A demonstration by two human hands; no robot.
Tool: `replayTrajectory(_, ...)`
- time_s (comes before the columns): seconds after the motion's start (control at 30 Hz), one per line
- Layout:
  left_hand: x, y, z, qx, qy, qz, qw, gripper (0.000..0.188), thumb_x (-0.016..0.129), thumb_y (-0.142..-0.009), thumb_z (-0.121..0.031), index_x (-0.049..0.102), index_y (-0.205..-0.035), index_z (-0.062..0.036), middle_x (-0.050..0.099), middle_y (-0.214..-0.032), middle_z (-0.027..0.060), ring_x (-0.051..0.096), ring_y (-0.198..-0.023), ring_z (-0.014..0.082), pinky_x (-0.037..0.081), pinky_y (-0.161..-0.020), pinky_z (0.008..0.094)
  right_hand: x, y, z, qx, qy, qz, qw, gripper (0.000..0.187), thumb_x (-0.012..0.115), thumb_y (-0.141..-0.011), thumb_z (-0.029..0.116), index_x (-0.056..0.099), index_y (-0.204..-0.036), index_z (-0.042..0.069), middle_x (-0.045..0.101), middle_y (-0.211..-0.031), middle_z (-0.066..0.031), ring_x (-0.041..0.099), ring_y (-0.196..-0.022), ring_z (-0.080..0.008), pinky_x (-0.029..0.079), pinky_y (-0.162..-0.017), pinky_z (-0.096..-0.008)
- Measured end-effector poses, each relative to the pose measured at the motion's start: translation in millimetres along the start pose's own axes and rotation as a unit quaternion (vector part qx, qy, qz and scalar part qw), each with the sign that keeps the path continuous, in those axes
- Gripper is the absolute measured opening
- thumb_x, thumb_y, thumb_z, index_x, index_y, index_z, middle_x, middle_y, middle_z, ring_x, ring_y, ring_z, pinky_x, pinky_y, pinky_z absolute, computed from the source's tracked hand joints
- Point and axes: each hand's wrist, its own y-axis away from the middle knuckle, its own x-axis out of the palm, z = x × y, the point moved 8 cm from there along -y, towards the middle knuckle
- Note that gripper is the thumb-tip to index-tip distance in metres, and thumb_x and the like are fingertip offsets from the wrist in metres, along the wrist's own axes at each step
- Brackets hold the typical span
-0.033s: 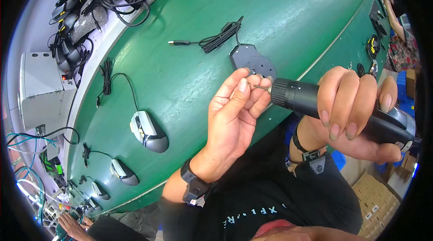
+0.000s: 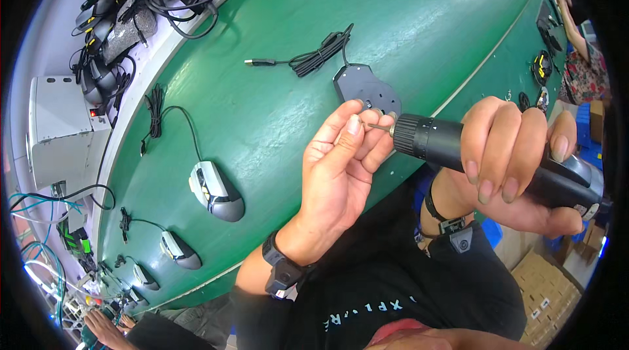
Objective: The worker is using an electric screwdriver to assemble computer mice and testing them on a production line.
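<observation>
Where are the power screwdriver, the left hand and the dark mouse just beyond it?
Power screwdriver [image 2: 445, 140], head view, black barrel behind ribbed collar.
Left hand [image 2: 342, 180], head view, on the palm.
Dark mouse [image 2: 368, 85], head view, middle of its visible casing.

pale blue letters [image 2: 398, 307] cross the black shirt [image 2: 452, 291]; box labels [image 2: 545, 303] are illegible

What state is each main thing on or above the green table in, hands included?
Left hand: curled beside the bit; whether it pinches anything is unclear
Right hand: closed around the electric screwdriver
Electric screwdriver: held, bit pointing toward the left hand
Dark mouse: underside up, cable bundled
Nearest white-and-grey mouse: right side up
Dark mouse's plug: unconnected
</observation>
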Motion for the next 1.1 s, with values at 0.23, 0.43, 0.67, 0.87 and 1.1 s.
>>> replayTrajectory(0.23, 0, 4, 3, 0.001, -0.035, -0.004, 0.999, 0.026, 0.056, -0.100, -0.007, 0.054, -0.125, 0.0000, 0.067, -0.114, 0.0130, 0.065, -0.114, 0.0289, 0.057, -0.097, 0.0387, -2, 4, 2, -0.020, -0.009, -0.019, 1.000, 0.061, 0.072, -0.082, 0.054, 0.051, -0.113, 0.006, 0.058, -0.068, 0.0007, 0.058, -0.053, -0.0120, 0.048, -0.052, -0.0262)
replayTrajectory(0.43, 2, 9, 6, -0.005, -0.047, -0.012, 0.999, 0.027, 0.058, -0.099, -0.006, 0.055, -0.125, 0.0009, 0.068, -0.115, 0.0142, 0.066, -0.113, 0.0283, 0.058, -0.095, 0.0373, -1, 7, 8, -0.023, -0.002, -0.033, 0.999, 0.059, 0.072, -0.084, 0.052, 0.051, -0.113, 0.006, 0.057, -0.066, 0.0008, 0.057, -0.052, -0.0114, 0.048, -0.052, -0.0264)
replayTrajectory(0.67, -5, 13, -1, 0.024, -0.067, 0.039, 0.997, 0.030, 0.061, -0.097, -0.005, 0.055, -0.126, 0.0015, 0.068, -0.114, 0.0163, 0.067, -0.108, 0.0261, 0.059, -0.092, 0.0371, 0, 13, 1, 0.008, -0.048, -0.021, 0.999, 0.065, 0.072, -0.084, 0.059, 0.046, -0.115, 0.008, 0.056, -0.069, 0.0014, 0.054, -0.052, -0.0124, 0.047, -0.053, -0.0287)
replayTrajectory(0.87, 0, 16, 11, 0.015, -0.114, 0.066, 0.991, 0.032, 0.061, -0.095, 0.001, 0.055, -0.126, 0.0021, 0.069, -0.111, 0.0192, 0.069, -0.102, 0.0252, 0.061, -0.090, 0.0389, -32, 29, 26, -0.005, -0.052, -0.137, 0.989, 0.051, 0.070, -0.076, 0.044, 0.047, -0.095, 0.003, 0.047, -0.062, 0.0022, 0.046, -0.048, -0.0102, 0.040, -0.052, -0.0246)
replayTrajectory(1.1, 11, 19, -9, 0.078, -0.207, 0.167, 0.961, 0.065, 0.072, -0.084, 0.002, 0.044, -0.143, -0.0032, 0.056, -0.138, 0.0186, 0.059, -0.121, 0.0317, 0.051, -0.101, 0.0450, -7, 26, 15, 0.000, -0.102, -0.058, 0.993, 0.062, 0.076, -0.081, 0.051, 0.050, -0.114, 0.006, 0.054, -0.069, 0.0009, 0.053, -0.053, -0.0123, 0.045, -0.055, -0.0291)
